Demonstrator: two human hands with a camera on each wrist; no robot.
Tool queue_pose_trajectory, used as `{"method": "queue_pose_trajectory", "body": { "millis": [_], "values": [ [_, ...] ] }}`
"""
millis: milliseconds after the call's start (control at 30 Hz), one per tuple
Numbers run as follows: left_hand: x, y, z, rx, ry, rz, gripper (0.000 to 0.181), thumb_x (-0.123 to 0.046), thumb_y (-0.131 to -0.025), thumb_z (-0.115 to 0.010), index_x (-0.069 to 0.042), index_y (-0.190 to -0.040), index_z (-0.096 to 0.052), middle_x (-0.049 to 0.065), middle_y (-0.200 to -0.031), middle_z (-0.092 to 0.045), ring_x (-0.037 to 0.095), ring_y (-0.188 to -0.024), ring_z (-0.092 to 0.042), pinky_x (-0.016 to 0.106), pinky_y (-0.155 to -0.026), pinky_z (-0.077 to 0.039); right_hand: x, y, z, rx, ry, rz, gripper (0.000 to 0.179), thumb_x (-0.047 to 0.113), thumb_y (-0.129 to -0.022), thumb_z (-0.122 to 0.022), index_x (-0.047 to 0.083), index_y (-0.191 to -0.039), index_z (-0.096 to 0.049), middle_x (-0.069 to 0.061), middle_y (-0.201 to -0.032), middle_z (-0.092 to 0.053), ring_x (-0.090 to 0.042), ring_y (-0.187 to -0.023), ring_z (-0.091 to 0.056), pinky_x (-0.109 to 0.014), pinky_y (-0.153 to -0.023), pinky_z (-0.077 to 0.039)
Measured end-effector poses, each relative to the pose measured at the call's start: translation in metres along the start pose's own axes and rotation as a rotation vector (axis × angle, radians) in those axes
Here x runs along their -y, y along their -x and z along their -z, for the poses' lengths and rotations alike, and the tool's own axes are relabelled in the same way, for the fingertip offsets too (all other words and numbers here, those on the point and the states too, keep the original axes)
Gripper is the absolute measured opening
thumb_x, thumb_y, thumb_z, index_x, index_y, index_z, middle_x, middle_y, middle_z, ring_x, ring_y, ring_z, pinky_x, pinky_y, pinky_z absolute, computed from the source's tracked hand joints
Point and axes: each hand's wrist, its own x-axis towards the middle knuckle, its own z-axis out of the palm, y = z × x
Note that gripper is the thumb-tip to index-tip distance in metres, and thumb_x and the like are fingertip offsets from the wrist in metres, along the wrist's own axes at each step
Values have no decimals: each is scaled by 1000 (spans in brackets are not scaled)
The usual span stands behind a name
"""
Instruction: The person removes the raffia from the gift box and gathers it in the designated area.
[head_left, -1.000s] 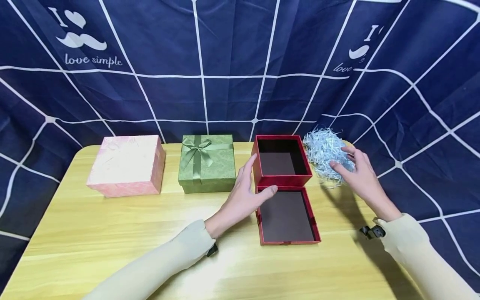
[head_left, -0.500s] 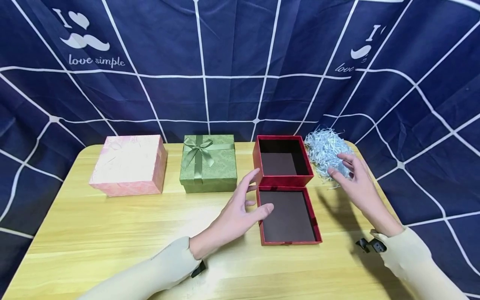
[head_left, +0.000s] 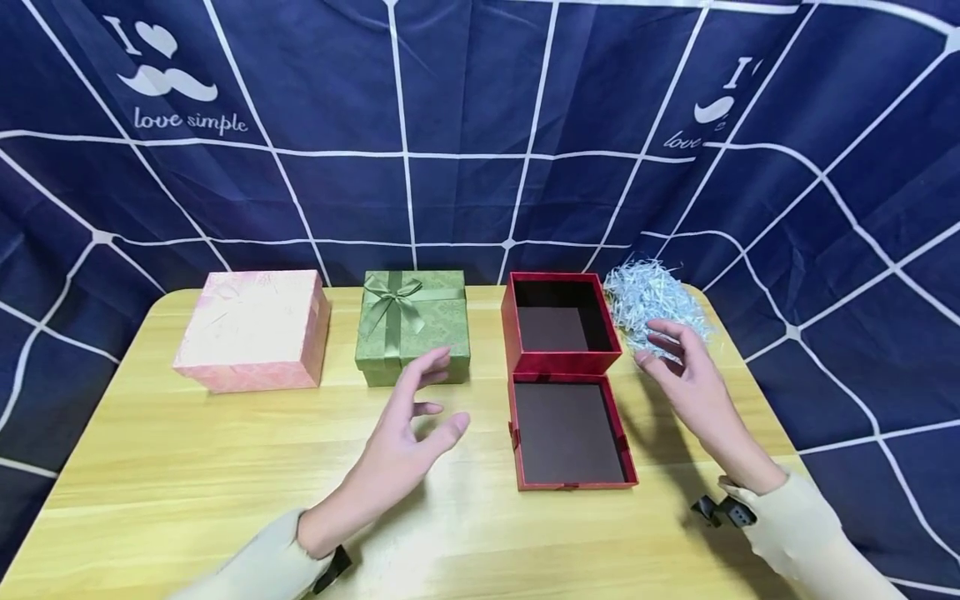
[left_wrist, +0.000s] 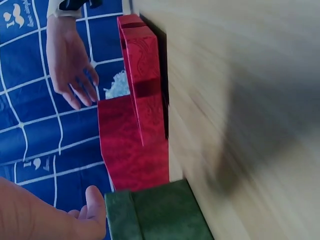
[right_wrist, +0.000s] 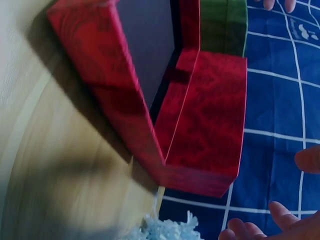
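Observation:
My left hand hovers over the table in front of the green gift box, fingers loosely bent, nothing in them. In the left wrist view its thumb shows close to the green box's edge. My right hand, relaxed and holding nothing, overlaps the near side of a pile of pale blue shredded paper. Left of that pile stands the red box base, uncovered and bare inside. Its red lid lies inside-up directly in front of it, showing a dark lining.
At the left end of the table sits a closed pink gift box. A green ribbon bow tops the green box. Behind and to the sides hangs a dark blue curtain with white lines.
My left hand has moved left and back from the red box to in front of the green one. The right hand has shifted slightly left and nearer. The boxes and paper stay put.

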Motion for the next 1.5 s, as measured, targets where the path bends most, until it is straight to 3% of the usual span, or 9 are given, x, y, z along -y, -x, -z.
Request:
{"method": "queue_pose_trajectory", "body": {
  "millis": [167,367,500,600,833,1100,1500],
  "values": [
    [4,12,15,-61,2,-16,69,-10,-102,-73,-10,-163,-42,13,-162,-46,34,-145,-46,45,-108,-50,4,5,-12,7,-24,10,48,18,-111,-65,-1,-153,-49,-14,-150,-53,-4,-126,-56,-10,-99,-44],
    [10,18,29,-162,23,-62,62,1,-100,-70,0,-158,-47,21,-152,-50,29,-135,-49,30,-102,-50,11,10,-24,22,-80,37,46,15,-111,-64,0,-152,-51,-18,-147,-55,-16,-128,-59,-13,-97,-47],
    [14,19,38,-218,14,-82,61,7,-98,-68,5,-154,-47,23,-150,-50,35,-132,-49,26,-100,-50,17,11,-32,30,-101,59,44,13,-110,-64,0,-151,-52,-20,-146,-56,-22,-126,-61,-14,-97,-48],
    [16,19,46,-255,-6,-61,59,8,-98,-67,7,-154,-47,21,-151,-49,40,-133,-47,25,-101,-50,22,12,-39,40,-120,67,42,12,-110,-64,0,-149,-53,-22,-145,-56,-26,-127,-60,-15,-98,-49],
    [23,18,61,-337,-44,54,58,1,-102,-66,2,-156,-44,14,-155,-41,37,-139,-42,26,-104,-46,38,11,-53,64,-186,47,41,13,-110,-64,0,-148,-53,-23,-145,-59,-28,-133,-59,-17,-98,-49],
    [30,10,73,-346,-13,126,75,-3,-101,-64,-8,-168,-29,21,-161,-36,37,-147,-38,29,-111,-41,51,7,-68,126,-218,69,44,13,-111,-63,-2,-150,-50,-23,-147,-58,-35,-137,-57,-16,-104,-47],
    [33,-5,90,-256,-27,183,66,-12,-108,-62,-10,-169,-35,18,-170,-34,40,-155,-34,59,-121,-30,75,-6,-94,200,-275,77,47,12,-110,-63,0,-153,-46,-20,-156,-52,-31,-140,-58,-19,-103,-51]
  ]
}}
